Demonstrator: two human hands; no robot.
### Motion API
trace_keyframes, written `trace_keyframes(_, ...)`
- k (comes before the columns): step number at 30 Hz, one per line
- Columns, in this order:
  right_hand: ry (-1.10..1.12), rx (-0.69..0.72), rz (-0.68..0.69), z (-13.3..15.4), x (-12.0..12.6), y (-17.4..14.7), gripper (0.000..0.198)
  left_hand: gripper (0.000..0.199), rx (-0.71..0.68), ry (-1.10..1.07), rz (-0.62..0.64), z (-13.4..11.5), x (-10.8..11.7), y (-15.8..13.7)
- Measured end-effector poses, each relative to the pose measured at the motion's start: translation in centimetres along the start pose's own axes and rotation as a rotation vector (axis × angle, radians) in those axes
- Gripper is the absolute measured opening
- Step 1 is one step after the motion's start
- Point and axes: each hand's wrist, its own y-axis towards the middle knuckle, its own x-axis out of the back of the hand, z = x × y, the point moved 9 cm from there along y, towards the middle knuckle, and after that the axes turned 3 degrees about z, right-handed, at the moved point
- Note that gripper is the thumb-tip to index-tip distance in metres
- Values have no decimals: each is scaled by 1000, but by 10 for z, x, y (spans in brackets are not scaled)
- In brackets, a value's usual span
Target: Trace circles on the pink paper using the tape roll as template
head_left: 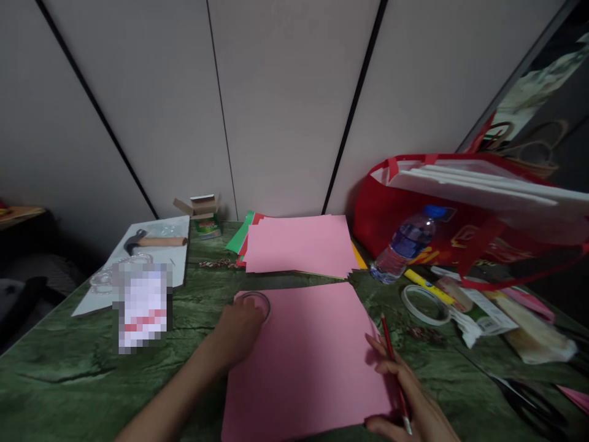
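A sheet of pink paper (313, 356) lies flat on the green table in front of me. At its far left corner, my left hand (243, 325) is closed on a thin grey ring (267, 302), perhaps a tape roll, pressing it against the sheet. My fingertips there are partly hidden. Along the sheet's right edge rests my right hand (405, 387), with a red pencil (389, 341) held between its fingers, point facing away from me. Just beyond is a stack of pink sheets (299, 245) with green, red and yellow ones beneath.
Left: a white board (177, 270) carrying a hammer (159, 241), a small open box (207, 224), a blurred-out packet (145, 310). Right: a water bottle (407, 245), red bag (381, 209), white tape roll (426, 306), yellow tube (427, 286), scissors (529, 399). A wall panel (280, 110) stands behind.
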Motion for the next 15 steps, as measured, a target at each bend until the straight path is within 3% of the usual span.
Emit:
trace_keyframes(3, -19, -8, -15, 8, -4, 2, 53, 37, 19, 51, -25, -5, 3, -2)
trace_keyframes(6, -33, 18, -52, 21, -6, 6, 52, 39, -124, 44, -93, -39, -1, -4)
trace_keyframes(10, -34, 20, -73, 29, -4, 10, 48, 45, -294, 27, -111, -80, -25, -3)
trace_keyframes(15, 31, 32, -77, 37, 6, 27, 38, 34, -229, 38, -339, -77, -36, 7)
